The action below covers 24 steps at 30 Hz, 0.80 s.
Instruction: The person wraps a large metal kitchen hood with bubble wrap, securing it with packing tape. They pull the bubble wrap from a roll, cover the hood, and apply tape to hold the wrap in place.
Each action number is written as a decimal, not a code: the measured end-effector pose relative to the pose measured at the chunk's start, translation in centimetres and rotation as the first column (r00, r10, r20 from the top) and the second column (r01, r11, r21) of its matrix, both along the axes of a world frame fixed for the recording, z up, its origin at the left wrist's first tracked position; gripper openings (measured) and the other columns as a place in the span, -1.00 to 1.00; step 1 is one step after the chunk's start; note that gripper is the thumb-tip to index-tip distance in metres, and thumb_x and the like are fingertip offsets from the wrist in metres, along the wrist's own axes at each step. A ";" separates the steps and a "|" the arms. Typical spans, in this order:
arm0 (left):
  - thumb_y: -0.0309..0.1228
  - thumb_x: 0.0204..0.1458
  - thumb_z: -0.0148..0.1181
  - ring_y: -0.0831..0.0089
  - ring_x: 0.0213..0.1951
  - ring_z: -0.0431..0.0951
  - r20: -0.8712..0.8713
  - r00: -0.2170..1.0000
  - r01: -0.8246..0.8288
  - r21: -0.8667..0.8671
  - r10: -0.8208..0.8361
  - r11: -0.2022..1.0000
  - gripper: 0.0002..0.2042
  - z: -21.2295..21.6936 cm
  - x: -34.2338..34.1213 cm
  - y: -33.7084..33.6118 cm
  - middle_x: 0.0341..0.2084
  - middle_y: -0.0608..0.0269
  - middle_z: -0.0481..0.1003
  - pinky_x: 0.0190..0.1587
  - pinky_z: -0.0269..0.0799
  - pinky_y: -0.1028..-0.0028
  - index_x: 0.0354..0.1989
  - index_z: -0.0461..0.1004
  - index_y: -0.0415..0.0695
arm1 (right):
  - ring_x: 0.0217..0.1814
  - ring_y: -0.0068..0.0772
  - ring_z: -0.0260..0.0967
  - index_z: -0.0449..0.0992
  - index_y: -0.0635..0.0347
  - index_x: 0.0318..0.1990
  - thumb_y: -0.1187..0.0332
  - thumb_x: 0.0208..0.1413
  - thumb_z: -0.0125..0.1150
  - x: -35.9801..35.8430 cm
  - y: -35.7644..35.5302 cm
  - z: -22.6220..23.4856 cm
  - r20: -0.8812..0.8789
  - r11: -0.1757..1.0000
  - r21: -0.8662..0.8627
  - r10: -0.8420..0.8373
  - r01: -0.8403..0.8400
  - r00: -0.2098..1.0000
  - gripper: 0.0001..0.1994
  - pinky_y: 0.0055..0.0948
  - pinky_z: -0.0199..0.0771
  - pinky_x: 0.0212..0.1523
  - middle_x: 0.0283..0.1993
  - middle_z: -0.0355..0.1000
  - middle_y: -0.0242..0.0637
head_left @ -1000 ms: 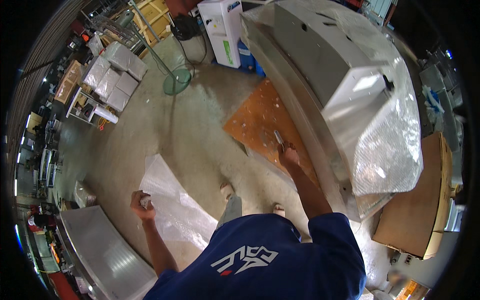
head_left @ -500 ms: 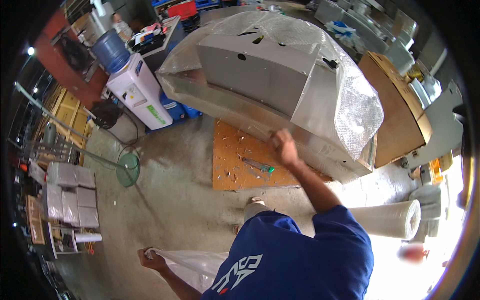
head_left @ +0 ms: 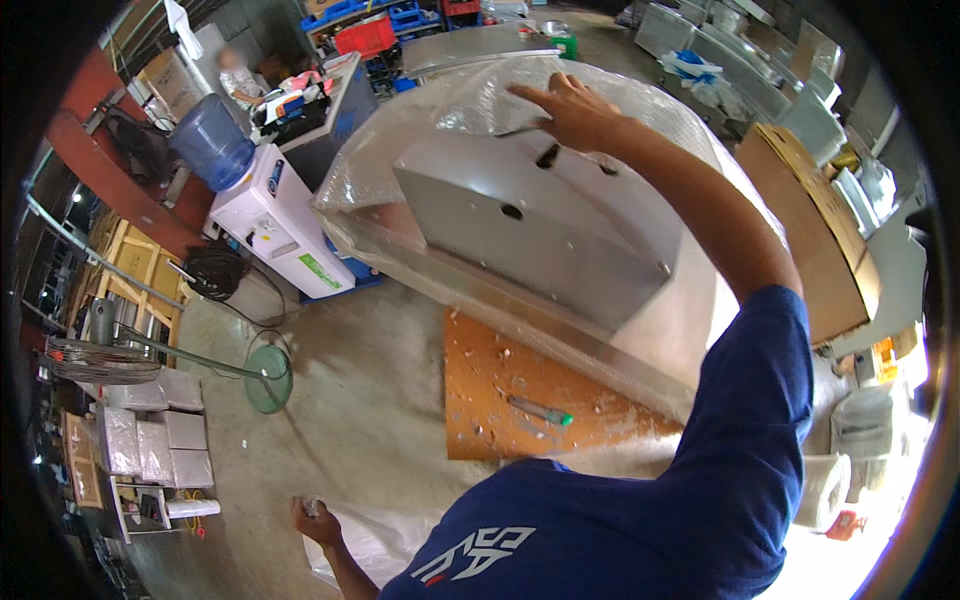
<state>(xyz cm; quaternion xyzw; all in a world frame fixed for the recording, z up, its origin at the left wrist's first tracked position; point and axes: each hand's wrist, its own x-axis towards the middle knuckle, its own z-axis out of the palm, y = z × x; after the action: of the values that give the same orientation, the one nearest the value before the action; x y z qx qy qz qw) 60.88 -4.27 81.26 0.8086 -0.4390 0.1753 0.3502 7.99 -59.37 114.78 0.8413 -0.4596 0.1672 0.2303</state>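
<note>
The grey metal housing [head_left: 560, 250] sits on the counter [head_left: 475, 435], set on a long metal base, with clear bubble wrap [head_left: 365, 155] gathered around its ends and along its far side. The right hand [head_left: 580, 115] is stretched over the housing's far top edge, close to the wrap; its fingers are spread and loosely bent, the index pointing left. They seem to have hold of nothing, and I cannot tell whether they touch the film. With an arm this far out, a light grip near the film's edge would serve better than a hard tug, and the forearm should be kept up off the metal edges and corner.

The left hand [head_left: 318, 522] hangs low and well apart from the housing, its fingers curled shut round a pale crumpled bit [head_left: 314, 508]; a clear sheet [head_left: 375, 540] lies just beside it, best kept out from underfoot.

On the near part of the counter rests a green-ended tool [head_left: 540, 410] among small scraps; a sleeve should not sweep across it. Farther out stand a water dispenser [head_left: 270, 225] and a brown cardboard box [head_left: 805, 240].
</note>
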 end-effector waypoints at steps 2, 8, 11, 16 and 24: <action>-0.42 -0.03 0.21 0.07 -0.32 0.41 0.000 0.994 0.106 -0.070 -0.106 0.992 -0.74 2.8 -1.4 -1.2 -0.37 -0.07 0.41 -0.28 0.36 0.21 -0.29 0.39 -0.39 | 0.19 -0.03 0.35 0.47 -0.13 0.14 0.29 0.18 0.15 -1.5 -4.7 1.4 -0.339 0.993 0.117 0.052 -0.012 0.939 -0.65 -0.03 0.48 0.04 0.10 0.38 -0.10; -0.52 -0.09 0.23 0.29 -0.49 0.33 -0.232 0.972 0.013 -0.098 -0.035 0.995 -0.80 7.7 -2.2 -0.6 -0.59 0.14 0.28 -0.44 0.22 0.34 -0.55 0.31 -0.32 | -0.10 -0.12 0.58 0.58 0.14 -0.08 0.36 0.17 0.09 -13.4 -21.7 9.8 -0.158 0.844 -0.208 -0.527 0.494 0.835 -0.78 -0.14 0.62 -0.22 -0.10 0.58 -0.12; -0.52 -0.16 0.14 0.22 -0.52 0.33 -0.133 0.990 0.045 0.043 -0.039 0.998 -0.83 10.4 -3.8 -5.2 -0.64 0.14 0.25 -0.46 0.19 0.28 -0.62 0.26 -0.25 | -0.04 -0.01 0.55 0.53 0.14 0.04 0.22 0.20 0.09 -26.9 -28.1 16.2 0.466 0.778 -0.058 -0.533 0.625 0.706 -0.67 -0.07 0.56 -0.09 -0.01 0.54 -0.07; -0.26 -0.03 0.17 0.15 -0.54 0.32 -0.248 0.966 0.108 0.117 -0.076 0.987 -0.67 6.6 -1.7 -7.4 -0.66 0.11 0.26 -0.50 0.13 0.27 -0.65 0.27 -0.23 | -0.06 0.04 0.52 0.44 0.09 0.13 0.02 0.21 0.13 -22.9 -29.2 17.0 0.422 0.953 -0.143 -0.187 0.269 0.887 -0.55 -0.04 0.51 -0.03 0.07 0.48 0.01; -0.26 0.08 0.28 0.21 -0.13 0.43 -0.274 0.956 0.111 0.011 -0.104 0.994 -0.58 -2.6 7.6 -4.3 -0.15 0.05 0.39 -0.09 0.41 0.32 -0.06 0.35 -0.35 | -0.02 0.02 0.51 0.41 0.01 0.21 -0.11 0.23 0.09 -10.3 -5.9 6.9 -0.027 0.946 0.057 -0.319 0.320 0.947 -0.47 -0.07 0.52 -0.01 0.12 0.47 -0.05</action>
<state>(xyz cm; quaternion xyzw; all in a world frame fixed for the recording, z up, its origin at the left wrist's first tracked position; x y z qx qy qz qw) 68.48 -8.55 78.63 0.8045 -0.4322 0.0372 0.4058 -2.34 -65.26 121.73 0.7637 -0.5927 0.1064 0.2326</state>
